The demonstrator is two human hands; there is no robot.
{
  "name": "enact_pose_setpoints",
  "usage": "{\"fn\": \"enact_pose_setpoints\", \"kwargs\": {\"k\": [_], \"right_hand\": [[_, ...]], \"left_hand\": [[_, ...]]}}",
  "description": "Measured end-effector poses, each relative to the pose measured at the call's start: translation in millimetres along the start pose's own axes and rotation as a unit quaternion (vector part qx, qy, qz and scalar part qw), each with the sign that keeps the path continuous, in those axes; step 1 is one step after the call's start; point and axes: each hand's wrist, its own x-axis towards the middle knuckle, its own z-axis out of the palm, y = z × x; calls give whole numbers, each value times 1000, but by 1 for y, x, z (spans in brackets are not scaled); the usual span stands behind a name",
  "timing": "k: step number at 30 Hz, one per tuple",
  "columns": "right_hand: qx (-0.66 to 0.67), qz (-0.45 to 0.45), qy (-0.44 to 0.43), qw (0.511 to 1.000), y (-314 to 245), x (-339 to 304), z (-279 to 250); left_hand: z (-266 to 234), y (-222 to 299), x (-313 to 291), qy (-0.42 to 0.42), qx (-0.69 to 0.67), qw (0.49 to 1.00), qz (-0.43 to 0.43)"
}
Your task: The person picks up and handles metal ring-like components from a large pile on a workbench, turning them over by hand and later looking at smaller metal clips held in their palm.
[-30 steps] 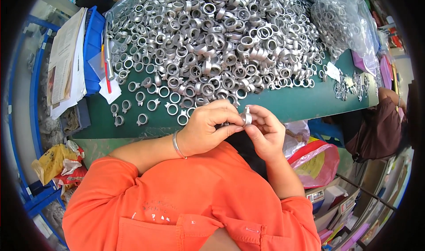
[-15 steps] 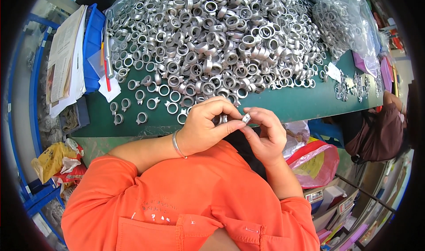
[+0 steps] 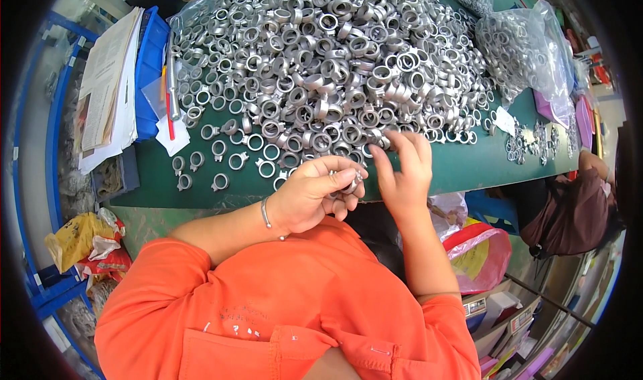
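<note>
My left hand (image 3: 315, 190) is closed around a small silver metal ring clamp (image 3: 351, 186) in front of my chest. The fingers cover most of that piece, and whether more than one is in there I cannot make out. My right hand (image 3: 407, 169) is raised at the near edge of a big heap of like ring clamps (image 3: 321, 65), its thumb and fingers apart. Its fingertips are beside the lowest rings of the heap. Several loose ring clamps (image 3: 238, 160) lie on the green table (image 3: 161, 189) to the left of my left hand.
A blue bin (image 3: 151, 72) with papers (image 3: 110, 79) stands at the left, next to a red pen (image 3: 169, 119). Clear plastic bags of metal parts (image 3: 512, 48) and small rings (image 3: 532, 142) lie at the right. Another person (image 3: 566, 206) is beyond the table's right end.
My hands have come apart. The right one has moved up and right to the heap and opened, while the left stays low with the ring clamp, turned palm upward.
</note>
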Motion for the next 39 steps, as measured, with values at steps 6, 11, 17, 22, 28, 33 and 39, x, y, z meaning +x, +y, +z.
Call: {"fn": "enact_pose_setpoints", "kwargs": {"k": [6,11,17,22,28,33,39], "right_hand": [[19,14,18,1000,14,-3,8],[119,64,40,990,3,-8,0],[253,80,33,964,0,-17,1],[384,87,35,919,-18,-15,-2],[484,330,-94,805,-9,-21,-14],[572,309,-143,746,-9,-26,-20],[324,79,0,943,-23,-20,-18]], "left_hand": [[10,5,-2,58,51,996,32],[12,4,1,75,147,982,87],[22,4,6,107,233,953,161],[16,7,6,82,448,850,265],[11,2,9,29,505,781,365],[13,2,10,23,517,757,399],[17,8,4,61,277,952,115]]}}
